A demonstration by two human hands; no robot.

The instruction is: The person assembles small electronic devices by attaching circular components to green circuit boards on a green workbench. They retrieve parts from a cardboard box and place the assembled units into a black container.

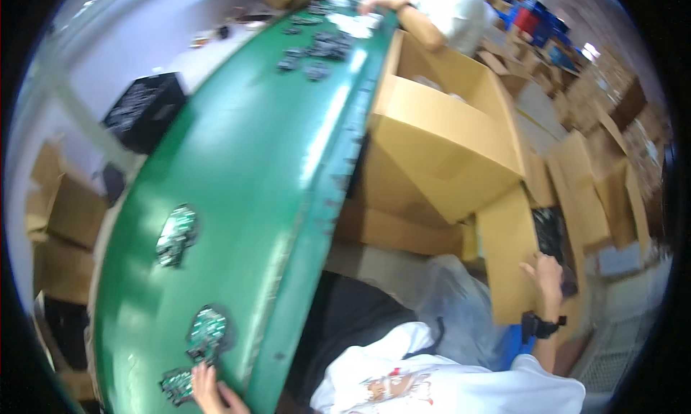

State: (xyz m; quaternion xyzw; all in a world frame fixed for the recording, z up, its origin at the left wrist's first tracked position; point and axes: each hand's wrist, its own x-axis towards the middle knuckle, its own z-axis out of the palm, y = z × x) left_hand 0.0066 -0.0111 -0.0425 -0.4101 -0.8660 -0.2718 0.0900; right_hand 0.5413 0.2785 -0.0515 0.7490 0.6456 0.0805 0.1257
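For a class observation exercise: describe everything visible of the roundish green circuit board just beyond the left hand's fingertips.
The roundish green circuit board lies on the glossy green work surface, its face speckled with pale, shiny patches, its right edge dark or shadowed. Its darker lower end is beside the bare left hand; whether they touch is unclear.

At lower left, three flat green circuit boards (207, 329) lie on a long green work surface (230, 148); small dark-grey parts (330, 46) cluster at upper centre. An open brown cardboard box (446, 130) stands to its right, a black rectangular bin (164, 117) at upper left.
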